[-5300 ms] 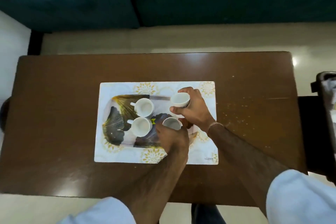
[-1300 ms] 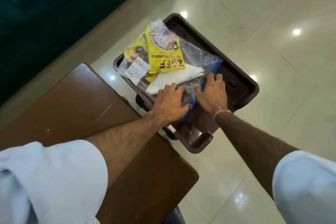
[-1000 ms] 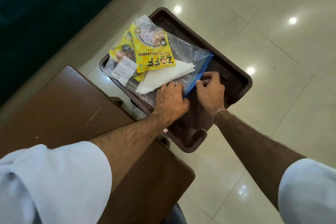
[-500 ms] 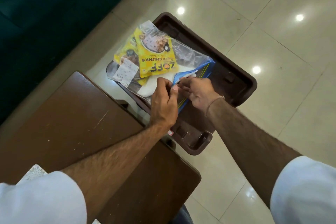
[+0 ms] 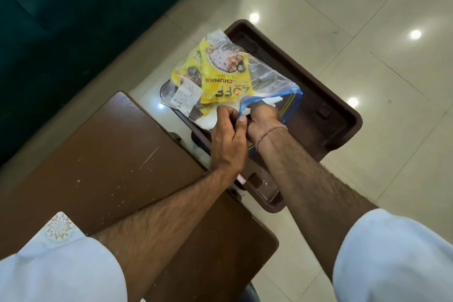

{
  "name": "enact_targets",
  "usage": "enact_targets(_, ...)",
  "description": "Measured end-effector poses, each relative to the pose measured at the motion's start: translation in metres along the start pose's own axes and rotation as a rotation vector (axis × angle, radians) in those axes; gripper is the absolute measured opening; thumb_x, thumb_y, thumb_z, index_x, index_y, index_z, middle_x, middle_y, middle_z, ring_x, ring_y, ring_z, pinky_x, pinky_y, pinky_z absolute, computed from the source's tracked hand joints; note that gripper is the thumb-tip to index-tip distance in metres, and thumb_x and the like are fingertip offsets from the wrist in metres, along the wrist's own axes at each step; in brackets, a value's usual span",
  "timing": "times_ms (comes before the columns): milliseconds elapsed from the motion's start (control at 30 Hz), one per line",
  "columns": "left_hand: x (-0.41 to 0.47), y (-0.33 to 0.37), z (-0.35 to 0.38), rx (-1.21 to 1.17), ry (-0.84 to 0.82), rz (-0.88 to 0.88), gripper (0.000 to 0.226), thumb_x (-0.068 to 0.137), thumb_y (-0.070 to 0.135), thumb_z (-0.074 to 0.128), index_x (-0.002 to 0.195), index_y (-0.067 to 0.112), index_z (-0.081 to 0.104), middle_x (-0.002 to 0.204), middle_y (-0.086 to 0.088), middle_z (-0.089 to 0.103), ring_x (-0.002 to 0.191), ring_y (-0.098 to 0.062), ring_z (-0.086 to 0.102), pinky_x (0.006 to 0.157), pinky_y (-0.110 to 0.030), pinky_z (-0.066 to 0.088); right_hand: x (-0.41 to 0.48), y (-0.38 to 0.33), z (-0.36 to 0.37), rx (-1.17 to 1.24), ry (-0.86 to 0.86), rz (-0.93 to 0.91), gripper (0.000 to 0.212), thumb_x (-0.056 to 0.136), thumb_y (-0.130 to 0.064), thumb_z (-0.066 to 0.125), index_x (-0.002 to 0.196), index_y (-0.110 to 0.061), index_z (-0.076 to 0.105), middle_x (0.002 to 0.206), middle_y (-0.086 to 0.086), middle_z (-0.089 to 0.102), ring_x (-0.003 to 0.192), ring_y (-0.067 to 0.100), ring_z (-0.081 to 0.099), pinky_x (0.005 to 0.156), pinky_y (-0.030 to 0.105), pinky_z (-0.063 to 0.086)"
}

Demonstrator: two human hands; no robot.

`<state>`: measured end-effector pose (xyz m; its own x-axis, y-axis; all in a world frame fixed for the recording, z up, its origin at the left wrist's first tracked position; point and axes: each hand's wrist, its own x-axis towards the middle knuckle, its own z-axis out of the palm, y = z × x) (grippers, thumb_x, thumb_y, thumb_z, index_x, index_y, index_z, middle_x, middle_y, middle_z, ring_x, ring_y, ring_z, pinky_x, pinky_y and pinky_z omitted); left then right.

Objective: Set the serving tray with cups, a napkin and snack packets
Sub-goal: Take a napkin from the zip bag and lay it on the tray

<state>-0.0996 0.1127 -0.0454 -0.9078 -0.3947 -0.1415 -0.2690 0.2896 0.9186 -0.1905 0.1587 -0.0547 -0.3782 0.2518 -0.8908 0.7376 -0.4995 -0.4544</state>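
A clear zip bag (image 5: 264, 76) with a blue seal lies on a dark brown plastic stool (image 5: 326, 95) beside the table. Inside it are yellow snack packets (image 5: 220, 78) and a folded white napkin (image 5: 272, 100). My left hand (image 5: 228, 140) pinches the near lip of the bag's mouth. My right hand (image 5: 263, 117) reaches into the open mouth, its fingers hidden inside the bag, so what they touch cannot be told. The serving tray and cups are out of view.
The brown wooden table (image 5: 110, 154) fills the lower left, with a corner of the white patterned placemat (image 5: 60, 228) showing by my left sleeve. Glossy cream floor tiles (image 5: 367, 19) surround the stool. A dark teal sofa (image 5: 61, 7) runs along the upper left.
From the tray of cups, I turned to the stool. Both hands lay on the bag, then parted its blue seal. Now the mouth is open and my right hand is inside.
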Motion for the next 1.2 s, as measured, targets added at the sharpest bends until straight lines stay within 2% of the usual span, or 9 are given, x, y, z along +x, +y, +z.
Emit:
enact_targets(200, -0.002, 0.000, -0.004, 0.051, 0.007, -0.050, 0.011, 0.097, 0.028, 0.050, 0.092, 0.021, 0.045, 0.078, 0.013, 0.050, 0.070, 0.002, 0.049, 0.058, -0.008, 0.036, -0.009, -0.002, -0.028, 0.041, 0.058, -0.150, 0.052, 0.072, 0.008, 0.068, 0.122, -0.001, 0.056, 0.108, 0.020, 0.070, 0.085, 0.035, 0.074, 0.063, 0.045, 0.063)
enact_targets(367, -0.008, 0.008, -0.003, 0.121, -0.075, -0.144, 0.018, 0.092, 0.034, 0.061, 0.095, 0.024, 0.048, 0.093, 0.006, 0.055, 0.082, -0.009, 0.052, 0.063, -0.021, 0.038, -0.026, -0.024, -0.082, 0.080, 0.088, -0.406, 0.038, 0.066, 0.005, 0.061, 0.101, -0.009, 0.065, 0.093, 0.010, 0.073, 0.080, 0.029, 0.071, 0.061, 0.036, 0.056)
enact_targets(433, -0.018, 0.019, -0.005, 0.164, -0.137, -0.035, 0.036, 0.083, 0.039, 0.069, 0.107, 0.022, 0.049, 0.110, 0.002, 0.052, 0.098, -0.014, 0.051, 0.077, -0.024, 0.043, -0.037, -0.038, -0.102, 0.082, 0.083, -0.539, 0.033, 0.057, 0.004, 0.060, 0.085, -0.013, 0.060, 0.081, 0.006, 0.065, 0.072, 0.026, 0.064, 0.065, 0.038, 0.054)
enact_targets(600, -0.045, 0.046, -0.005, 0.234, -0.455, 0.299, 0.068, 0.075, 0.037, 0.072, 0.136, 0.021, 0.046, 0.132, 0.001, 0.052, 0.121, -0.019, 0.048, 0.099, -0.042, 0.038, -0.074, -0.043, -0.107, -0.067, -0.043, -0.526, 0.060, 0.058, -0.001, 0.067, 0.116, 0.001, 0.049, 0.094, 0.014, 0.060, 0.074, 0.026, 0.064, 0.056, 0.032, 0.055)
enact_targets(767, -0.051, 0.049, -0.034, 0.000, -0.192, -0.010, 0.042, 0.086, 0.014, 0.064, 0.122, 0.027, 0.047, 0.110, 0.005, 0.066, 0.095, -0.015, 0.065, 0.076, -0.033, 0.053, -0.103, -0.033, -0.082, -0.404, -0.292, -0.490, 0.054, 0.079, -0.046, 0.076, 0.108, -0.006, 0.056, 0.066, 0.004, 0.057, 0.049, 0.018, 0.053, 0.048, 0.028, 0.043)
enact_targets(900, -0.057, 0.027, -0.084, -0.172, -0.160, -0.333, 0.027, 0.089, 0.023, 0.071, 0.110, 0.031, 0.056, 0.111, 0.006, 0.069, 0.099, -0.016, 0.067, 0.085, -0.044, 0.058, -0.121, -0.007, -0.066, -0.833, -0.233, -0.728, 0.059, 0.070, -0.071, 0.070, 0.108, -0.028, 0.056, 0.104, 0.002, 0.064, 0.094, 0.019, 0.066, 0.075, 0.040, 0.057)
enact_targets(1000, -0.072, 0.012, -0.131, -0.362, -0.117, -0.442, 0.017, 0.094, 0.020, 0.067, 0.107, 0.028, 0.061, 0.108, 0.001, 0.073, 0.099, -0.020, 0.070, 0.086, -0.052, 0.058, -0.132, 0.023, -0.049, -0.929, -0.456, -0.583, 0.070, 0.073, -0.056, 0.079, 0.129, -0.023, 0.051, 0.131, 0.005, 0.059, 0.118, 0.028, 0.061, 0.095, 0.050, 0.054)
enact_targets(1133, -0.107, -0.008, -0.187, -0.483, -0.023, -0.549, 0.019, 0.096, 0.032, 0.064, 0.113, 0.025, 0.066, 0.108, 0.002, 0.074, 0.097, -0.022, 0.072, 0.083, -0.051, 0.060, -0.151, 0.071, -0.024, -0.987, -0.740, -0.304, 0.034, 0.084, -0.028, 0.076, 0.112, -0.010, 0.067, 0.106, 0.015, 0.075, 0.088, 0.027, 0.076, 0.064, 0.034, 0.061)
enact_targets(1200, -0.129, -0.023, -0.209, -0.474, 0.031, -0.619, 0.026, 0.093, 0.044, 0.064, 0.114, 0.028, 0.066, 0.109, 0.004, 0.072, 0.095, -0.020, 0.072, 0.081, -0.047, 0.061, -0.158, 0.102, -0.017, -1.069, -0.812, -0.290, 0.027, 0.085, -0.026, 0.075, 0.108, -0.012, 0.069, 0.101, 0.009, 0.078, 0.086, 0.025, 0.076, 0.066, 0.035, 0.061)
